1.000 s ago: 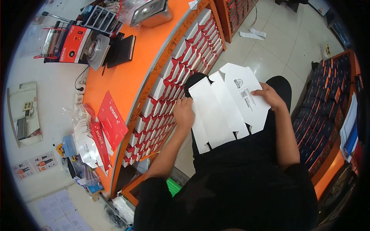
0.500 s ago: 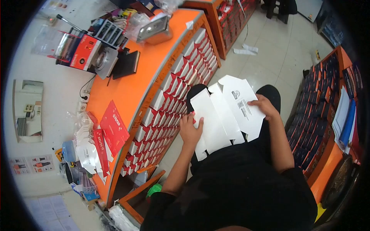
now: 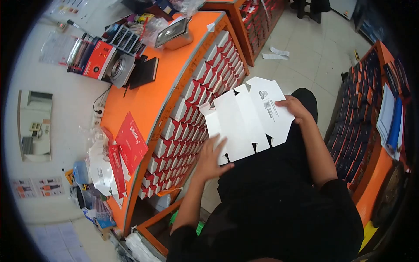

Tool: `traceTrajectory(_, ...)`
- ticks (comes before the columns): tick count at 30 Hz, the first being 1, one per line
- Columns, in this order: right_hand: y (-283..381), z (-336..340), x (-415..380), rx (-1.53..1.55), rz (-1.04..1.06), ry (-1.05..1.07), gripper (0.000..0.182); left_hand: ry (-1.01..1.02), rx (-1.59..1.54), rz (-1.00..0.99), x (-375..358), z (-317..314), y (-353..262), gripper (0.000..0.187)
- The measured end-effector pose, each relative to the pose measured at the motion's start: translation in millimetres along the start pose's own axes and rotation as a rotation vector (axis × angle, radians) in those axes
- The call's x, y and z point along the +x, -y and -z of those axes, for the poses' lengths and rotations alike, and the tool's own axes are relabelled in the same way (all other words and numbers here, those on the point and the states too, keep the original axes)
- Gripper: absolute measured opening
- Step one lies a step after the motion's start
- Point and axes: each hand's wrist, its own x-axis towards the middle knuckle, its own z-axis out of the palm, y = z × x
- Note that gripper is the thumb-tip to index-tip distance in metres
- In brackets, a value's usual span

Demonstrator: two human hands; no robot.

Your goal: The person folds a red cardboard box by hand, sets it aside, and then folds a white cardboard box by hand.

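Note:
An unfolded white cardboard box blank lies across my lap, cut with notches and flaps and printed with a small logo, a square code and some text. My right hand grips its right edge, thumb on the printed face and fingers underneath. At the lower left corner of the blank is my left hand, its fingers spread and holding nothing. A narrow flap at the blank's upper left corner stands a little up from the sheet.
To the left, an orange counter carries red printed box blanks, a black notebook and a metal container. Rows of red-and-white boxes fill its shelves. Dark boxes line the right shelf. Paper strips lie on the floor.
My left hand has let go of the blank's left edge and moved down, opening its fingers. The blank has shifted slightly up and left in view, still in my right hand.

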Motion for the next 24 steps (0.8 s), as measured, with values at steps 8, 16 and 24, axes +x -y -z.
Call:
traceTrajectory(8, -14.3, 5.8, 25.6, -0.064, -0.118, 0.044, 0.050, -0.151, 0.339, -0.046, -18.3, -45.9, 40.5, 0.071)
traceTrajectory(16, -68.2, 12.3, 72.4, 0.112, -0.056, 0.143, 0.046, -0.028, 0.125, -0.069, 0.2, -41.7, 66.9, 0.058)
traceTrajectory(24, -70.0, 9.0, 77.3, 0.097, -0.063, 0.211, 0.048, 0.002, -0.055, 0.059, 2.0, -54.8, 83.0, 0.037)
